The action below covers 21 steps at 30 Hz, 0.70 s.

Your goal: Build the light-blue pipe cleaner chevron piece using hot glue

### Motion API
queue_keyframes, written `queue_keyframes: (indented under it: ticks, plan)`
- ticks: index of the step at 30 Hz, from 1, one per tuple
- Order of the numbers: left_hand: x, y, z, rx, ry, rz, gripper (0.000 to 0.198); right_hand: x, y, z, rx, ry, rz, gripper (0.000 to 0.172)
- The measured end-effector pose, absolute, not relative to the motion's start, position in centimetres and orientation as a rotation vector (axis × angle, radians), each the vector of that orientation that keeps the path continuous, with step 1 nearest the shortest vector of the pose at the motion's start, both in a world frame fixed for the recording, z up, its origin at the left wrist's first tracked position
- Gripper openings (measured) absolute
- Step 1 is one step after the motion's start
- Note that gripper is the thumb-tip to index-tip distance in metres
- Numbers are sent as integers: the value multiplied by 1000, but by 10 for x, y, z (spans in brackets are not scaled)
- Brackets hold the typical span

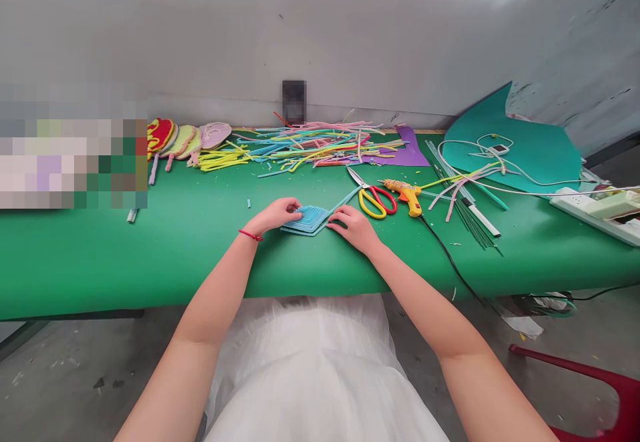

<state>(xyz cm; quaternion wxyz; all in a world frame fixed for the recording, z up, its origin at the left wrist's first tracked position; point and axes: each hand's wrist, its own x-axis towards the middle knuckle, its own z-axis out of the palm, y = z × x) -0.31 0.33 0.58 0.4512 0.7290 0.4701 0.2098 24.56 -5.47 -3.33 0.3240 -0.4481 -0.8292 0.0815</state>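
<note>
A light-blue flat piece (311,218), made of pipe cleaners bent into nested angled rows, lies near the front of the green table. My left hand (281,215), with a red cord bracelet at the wrist, grips its left side between thumb and fingers. At its right corner, my right hand (353,227) pinches a blue pipe cleaner (324,227) that runs along the piece's outer edge. Loose blue strands (345,200) stretch from that corner toward the scissors (373,197), which have one yellow and one red handle. My fingers partly cover both ends of the piece.
Right of the scissors lies a yellow glue gun (411,197) with a black cord (445,255). Behind are heaped pipe cleaners (310,145), finished shapes (187,141) and a phone (294,101). Thin green wires (467,209), a teal sheet (530,145) and a power strip (595,215) are at right.
</note>
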Motion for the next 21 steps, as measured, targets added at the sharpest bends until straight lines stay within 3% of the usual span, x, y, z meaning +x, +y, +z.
queue_keyframes:
  ticks: [21]
  plan:
    - [-26, 9, 19, 1665, 1134, 697, 37, 229, -58, -31, -1021, -2315, -22, 22]
